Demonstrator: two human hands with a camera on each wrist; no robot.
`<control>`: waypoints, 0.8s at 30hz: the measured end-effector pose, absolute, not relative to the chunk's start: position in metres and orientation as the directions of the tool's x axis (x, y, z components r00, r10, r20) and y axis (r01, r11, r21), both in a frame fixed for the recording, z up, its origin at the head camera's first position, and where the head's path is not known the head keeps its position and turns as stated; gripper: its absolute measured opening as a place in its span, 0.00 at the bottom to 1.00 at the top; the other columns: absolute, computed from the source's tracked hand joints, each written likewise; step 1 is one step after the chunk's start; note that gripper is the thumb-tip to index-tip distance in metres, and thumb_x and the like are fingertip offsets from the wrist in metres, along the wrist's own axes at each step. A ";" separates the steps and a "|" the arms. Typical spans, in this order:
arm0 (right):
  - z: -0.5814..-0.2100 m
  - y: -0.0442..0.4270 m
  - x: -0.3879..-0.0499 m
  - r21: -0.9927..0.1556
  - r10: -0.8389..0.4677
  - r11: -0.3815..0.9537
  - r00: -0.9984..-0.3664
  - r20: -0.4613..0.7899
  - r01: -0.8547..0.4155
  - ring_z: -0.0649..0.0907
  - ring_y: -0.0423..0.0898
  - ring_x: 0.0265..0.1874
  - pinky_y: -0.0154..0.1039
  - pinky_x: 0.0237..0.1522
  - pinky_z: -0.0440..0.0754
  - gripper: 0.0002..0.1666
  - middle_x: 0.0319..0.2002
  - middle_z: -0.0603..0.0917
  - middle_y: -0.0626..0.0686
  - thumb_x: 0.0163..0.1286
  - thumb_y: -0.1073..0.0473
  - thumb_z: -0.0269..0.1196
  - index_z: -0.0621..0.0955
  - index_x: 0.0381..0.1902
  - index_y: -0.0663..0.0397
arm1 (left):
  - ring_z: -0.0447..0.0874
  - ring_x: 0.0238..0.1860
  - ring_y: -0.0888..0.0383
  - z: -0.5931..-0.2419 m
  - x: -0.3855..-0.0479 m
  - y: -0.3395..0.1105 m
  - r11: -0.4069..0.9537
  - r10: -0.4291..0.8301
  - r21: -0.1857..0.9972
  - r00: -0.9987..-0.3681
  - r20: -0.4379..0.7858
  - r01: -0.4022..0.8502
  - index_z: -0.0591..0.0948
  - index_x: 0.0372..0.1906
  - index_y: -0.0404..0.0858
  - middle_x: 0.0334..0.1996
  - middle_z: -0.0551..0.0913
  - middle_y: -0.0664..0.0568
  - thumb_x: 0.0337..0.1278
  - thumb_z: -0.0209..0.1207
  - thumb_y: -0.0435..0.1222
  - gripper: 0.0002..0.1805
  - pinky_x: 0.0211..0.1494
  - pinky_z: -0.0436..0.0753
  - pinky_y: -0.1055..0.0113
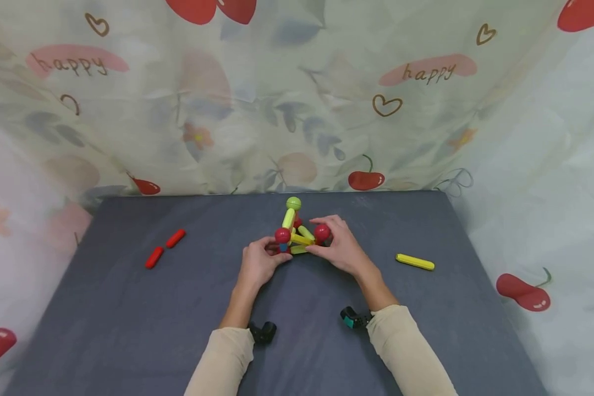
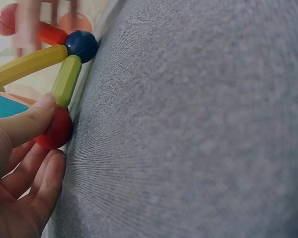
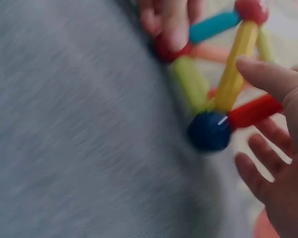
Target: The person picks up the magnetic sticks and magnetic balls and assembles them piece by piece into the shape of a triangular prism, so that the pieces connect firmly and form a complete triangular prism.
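A structure of balls and short rods stands on the table, topped at the back by a light green ball [image 1: 293, 203]. At its near left corner my left hand [image 1: 258, 263] pinches a low red ball [image 2: 58, 130] between thumb and fingers. A green rod [image 2: 67, 81] joins that ball to a dark blue ball [image 3: 209, 131]. From the blue ball rise a yellow rod [image 3: 237, 64] and a red rod [image 3: 255, 110]. My right hand [image 1: 340, 246] surrounds the right side, near a raised red ball [image 1: 322, 232]; its fingers are spread, with the thumb beside the yellow rod.
Two loose red rods [image 1: 154, 257] lie on the left of the dark grey table [image 1: 203, 319]. A loose yellow rod [image 1: 414, 262] is to the right. Behind the table hangs a printed curtain [image 1: 257, 132].
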State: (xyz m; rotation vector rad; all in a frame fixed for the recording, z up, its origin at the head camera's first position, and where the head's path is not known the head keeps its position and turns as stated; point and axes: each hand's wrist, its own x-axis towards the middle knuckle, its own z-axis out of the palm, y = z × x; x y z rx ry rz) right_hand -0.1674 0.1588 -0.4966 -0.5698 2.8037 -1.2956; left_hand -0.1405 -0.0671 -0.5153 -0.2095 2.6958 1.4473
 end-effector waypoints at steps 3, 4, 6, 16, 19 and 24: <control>-0.513 0.164 -0.170 -0.788 -0.329 0.563 -0.942 0.061 -0.248 0.79 0.49 0.45 0.39 0.44 0.79 0.27 0.57 0.78 0.55 0.64 0.52 0.74 0.82 0.60 0.51 | 0.90 0.44 0.53 -0.516 -0.141 -0.068 0.545 -0.093 0.823 -0.987 -0.133 -0.162 0.85 0.55 0.41 0.45 0.90 0.47 0.50 0.77 0.44 0.26 0.54 0.87 0.54; -0.518 0.165 -0.171 -0.797 -0.330 0.558 -0.943 0.041 -0.230 0.80 0.49 0.44 0.39 0.45 0.79 0.24 0.56 0.79 0.56 0.65 0.52 0.73 0.84 0.58 0.51 | 0.90 0.44 0.53 -0.516 -0.141 -0.068 0.544 -0.093 0.823 -0.987 -0.134 -0.163 0.85 0.55 0.41 0.45 0.90 0.47 0.50 0.77 0.44 0.26 0.54 0.87 0.54; -0.524 0.167 -0.173 -0.809 -0.330 0.551 -0.944 0.013 -0.204 0.80 0.48 0.44 0.40 0.47 0.79 0.19 0.53 0.81 0.55 0.66 0.52 0.72 0.86 0.54 0.50 | 0.90 0.45 0.53 -0.516 -0.140 -0.067 0.545 -0.089 0.822 -0.987 -0.136 -0.163 0.85 0.55 0.41 0.46 0.90 0.47 0.51 0.77 0.44 0.26 0.53 0.87 0.54; -0.533 0.170 -0.174 -0.859 -0.313 0.500 -0.948 -0.059 -0.112 0.81 0.45 0.42 0.41 0.48 0.79 0.16 0.46 0.84 0.50 0.69 0.45 0.69 0.87 0.51 0.42 | 0.86 0.53 0.50 -0.486 -0.132 -0.097 0.623 -0.065 0.770 -0.990 -0.125 -0.138 0.81 0.63 0.44 0.58 0.84 0.48 0.58 0.73 0.42 0.28 0.54 0.85 0.52; -0.533 0.170 -0.174 -0.869 -0.309 0.482 -0.950 -0.050 -0.112 0.81 0.45 0.43 0.41 0.49 0.79 0.17 0.48 0.84 0.50 0.70 0.45 0.68 0.87 0.52 0.43 | 0.84 0.56 0.48 -0.474 -0.130 -0.133 0.643 -0.123 0.757 -0.991 -0.050 -0.118 0.81 0.62 0.45 0.58 0.84 0.48 0.60 0.71 0.42 0.25 0.57 0.84 0.50; -0.535 0.170 -0.173 -0.869 -0.290 0.482 -0.956 -0.041 -0.109 0.80 0.45 0.45 0.41 0.50 0.78 0.17 0.50 0.84 0.48 0.69 0.45 0.68 0.87 0.52 0.43 | 0.79 0.61 0.45 -0.469 -0.122 -0.203 0.595 -0.363 0.782 -0.930 0.059 -0.183 0.83 0.61 0.44 0.59 0.83 0.44 0.62 0.69 0.40 0.23 0.63 0.78 0.49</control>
